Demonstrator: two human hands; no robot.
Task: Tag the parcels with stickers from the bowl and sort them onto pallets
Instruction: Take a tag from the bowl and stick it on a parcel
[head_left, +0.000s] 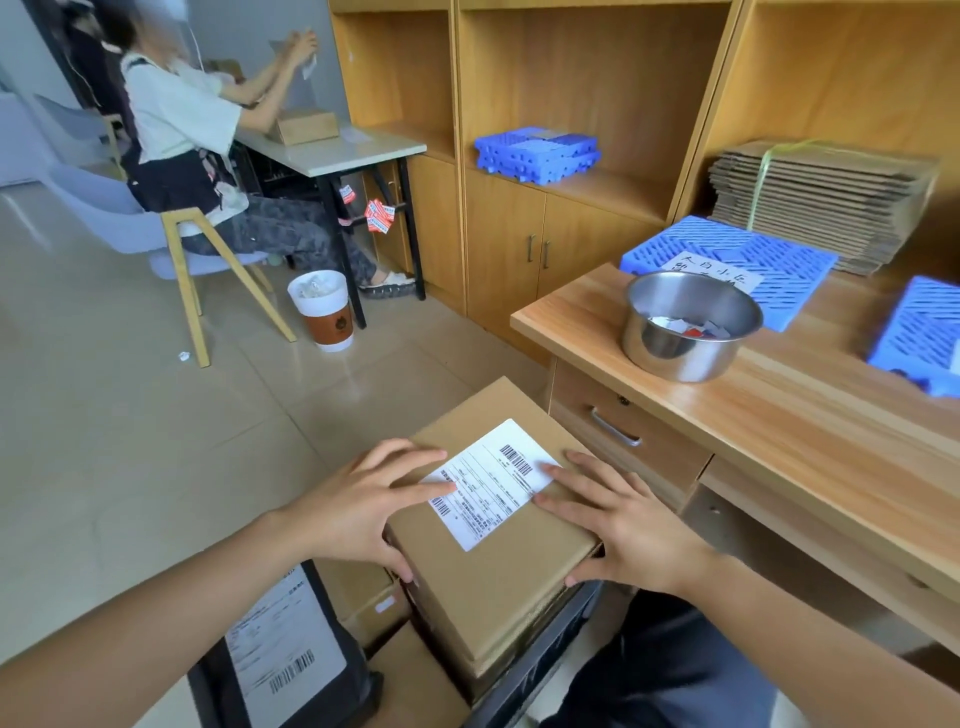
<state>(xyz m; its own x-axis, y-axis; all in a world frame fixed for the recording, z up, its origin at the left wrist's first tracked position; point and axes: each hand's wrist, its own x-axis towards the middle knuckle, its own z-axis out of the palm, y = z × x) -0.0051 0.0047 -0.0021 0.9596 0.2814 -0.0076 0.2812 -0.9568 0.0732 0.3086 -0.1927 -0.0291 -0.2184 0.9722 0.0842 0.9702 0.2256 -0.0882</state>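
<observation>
A brown cardboard parcel (498, 577) with a white shipping label (491, 483) lies low in front of me on other boxes. My left hand (363, 504) lies on its left side, fingers spread over the top and thumb down the near edge. My right hand (618, 519) lies on the right side the same way, fingertips at the label's edge. A steel bowl (685, 338) holding paper stickers stands on the wooden desk (810, 415). Blue pallets lie on the desk: one (769, 260) with a handwritten note, another (919, 338) at the right edge.
More boxes (363, 597) and a black mailer bag (280, 660) lie below the parcel. Stacked blue pallets (537, 153) sit in the wooden cabinet; bundled flat cartons (821, 197) lie behind the desk. A seated person (197, 150) works at a table far left, beside a bin (324, 309).
</observation>
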